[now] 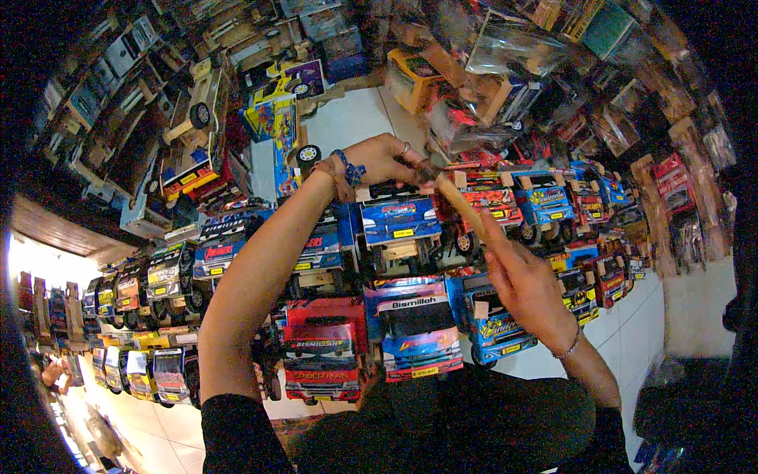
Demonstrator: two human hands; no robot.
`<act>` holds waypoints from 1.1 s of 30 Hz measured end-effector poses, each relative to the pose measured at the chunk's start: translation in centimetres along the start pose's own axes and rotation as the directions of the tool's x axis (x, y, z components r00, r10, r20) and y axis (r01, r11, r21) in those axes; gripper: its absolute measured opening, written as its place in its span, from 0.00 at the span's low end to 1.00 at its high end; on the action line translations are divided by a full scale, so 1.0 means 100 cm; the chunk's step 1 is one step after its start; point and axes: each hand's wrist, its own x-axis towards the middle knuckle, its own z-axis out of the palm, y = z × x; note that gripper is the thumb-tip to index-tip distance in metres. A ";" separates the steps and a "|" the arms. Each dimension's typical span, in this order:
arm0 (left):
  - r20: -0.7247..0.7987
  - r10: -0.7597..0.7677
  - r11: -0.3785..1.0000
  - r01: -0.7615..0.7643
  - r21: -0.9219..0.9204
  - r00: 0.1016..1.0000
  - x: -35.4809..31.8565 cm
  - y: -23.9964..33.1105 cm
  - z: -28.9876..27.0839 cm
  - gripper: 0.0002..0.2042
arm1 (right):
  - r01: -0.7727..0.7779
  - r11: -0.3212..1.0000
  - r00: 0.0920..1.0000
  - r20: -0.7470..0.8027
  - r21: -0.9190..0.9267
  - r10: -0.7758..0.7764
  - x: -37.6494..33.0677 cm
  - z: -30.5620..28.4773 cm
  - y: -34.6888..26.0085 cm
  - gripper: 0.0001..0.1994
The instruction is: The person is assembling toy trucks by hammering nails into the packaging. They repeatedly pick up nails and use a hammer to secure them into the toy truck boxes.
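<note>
My right hand (527, 291) is closed round the lower end of a pale wooden stick (459, 207), which slants up and to the left over the rows of toy trucks. At its upper end the stick meets a small dark part whose kind I cannot make out. There my left hand (388, 162) is closed, its fingertips pinched together beside the dark part; what lies between them is hidden. Below the hands stand a blue toy truck (401, 218) and an orange-red toy truck (491, 199). Nearer to me are a red toy truck (324, 351) and a blue-and-white one (420, 340).
More toy trucks (170, 272) stand in packed rows to the left and right. A yellow box (412, 79) and plastic-wrapped toys (513, 47) are piled at the back. An upturned truck (197, 130) lies back left. Another person's hand (54, 370) shows at the far left.
</note>
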 end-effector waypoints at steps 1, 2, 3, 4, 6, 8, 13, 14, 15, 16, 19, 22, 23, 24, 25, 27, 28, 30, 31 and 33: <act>0.005 -0.002 1.000 0.002 0.027 1.000 -0.001 0.001 -0.001 0.14 | 0.028 0.999 0.997 -0.077 0.023 -0.026 0.000 0.001 0.000 0.32; 0.014 -0.027 0.998 0.026 0.061 1.000 0.001 0.002 -0.002 0.14 | 0.042 0.999 0.989 -0.140 0.027 -0.037 -0.001 0.001 0.000 0.32; 0.029 -0.026 1.000 0.026 -0.017 0.999 0.000 0.002 -0.002 0.14 | 0.005 1.000 0.999 -0.045 -0.007 -0.005 -0.001 0.002 0.000 0.32; 0.035 -0.002 0.996 0.005 -0.087 0.999 0.000 0.002 -0.002 0.14 | -0.045 0.997 0.997 0.064 -0.063 0.049 -0.001 0.001 0.000 0.32; 0.025 -0.044 0.998 0.045 -0.051 0.999 0.001 0.002 -0.003 0.12 | -0.086 0.987 0.983 0.152 -0.137 0.107 -0.002 -0.006 -0.001 0.30; 0.048 0.014 0.986 -0.005 -0.166 0.999 0.001 0.002 -0.001 0.12 | 0.048 0.999 0.993 -0.104 -0.001 -0.047 0.001 -0.019 -0.003 0.30; 0.071 -0.019 0.996 0.025 -0.085 0.997 0.003 0.011 -0.002 0.14 | -0.073 0.973 0.964 -0.236 0.218 0.125 -0.021 -0.092 -0.034 0.29; 0.081 -0.085 0.993 0.091 -0.071 0.993 0.003 0.014 -0.002 0.14 | -0.141 0.910 0.954 -0.191 0.390 0.230 -0.028 -0.107 -0.042 0.29; 0.087 -0.108 0.991 0.114 -0.067 0.990 0.004 0.017 -0.003 0.14 | -0.250 0.799 0.926 -0.107 0.548 0.363 -0.041 -0.119 -0.054 0.29; 0.081 -0.157 0.986 0.161 -0.045 0.984 0.004 0.020 -0.004 0.14 | -0.331 0.669 0.893 -0.008 0.665 0.449 -0.050 -0.126 -0.063 0.30; 0.087 -0.135 0.990 0.139 -0.039 0.987 0.001 0.028 -0.005 0.16 | -0.292 0.649 0.912 -0.001 0.703 0.411 -0.073 -0.139 -0.078 0.31; 0.025 -0.095 0.995 0.094 0.033 0.995 -0.004 0.030 -0.003 0.15 | -0.233 0.745 0.956 0.007 0.625 0.293 -0.086 -0.143 -0.080 0.32; 0.042 -0.028 0.999 0.028 -0.017 0.999 -0.005 0.029 -0.004 0.16 | -0.178 0.754 0.969 -0.019 0.633 0.245 -0.089 -0.142 -0.081 0.33; 0.016 -0.037 0.998 0.037 -0.047 0.999 -0.005 0.028 -0.002 0.16 | -0.187 0.755 0.972 0.007 0.628 0.236 -0.092 -0.142 -0.082 0.33; 0.018 -0.064 0.997 0.064 -0.034 0.998 -0.005 0.027 -0.003 0.16 | -0.164 0.759 0.978 0.007 0.630 0.206 -0.094 -0.142 -0.082 0.33; 0.064 -0.089 0.996 0.088 0.021 0.994 -0.003 0.024 -0.004 0.17 | -0.305 0.612 0.921 0.063 0.730 0.384 -0.105 -0.138 -0.093 0.37; 0.062 -0.118 0.993 0.119 -0.021 0.991 -0.001 0.022 -0.003 0.17 | -0.337 0.568 0.905 0.092 0.751 0.415 -0.108 -0.136 -0.094 0.37; 0.067 -0.176 0.984 0.177 -0.005 0.982 0.002 0.018 -0.002 0.17 | -0.389 0.453 0.866 0.152 0.802 0.476 -0.113 -0.133 -0.097 0.36; 0.077 -0.163 0.986 0.165 -0.024 0.984 0.004 0.016 -0.001 0.15 | -0.408 0.382 0.845 0.183 0.829 0.503 -0.114 -0.131 -0.096 0.36; 0.083 -0.176 0.983 0.179 -0.036 0.981 0.006 0.013 0.001 0.13 | -0.380 0.349 0.835 0.155 0.857 0.528 -0.115 -0.126 -0.095 0.34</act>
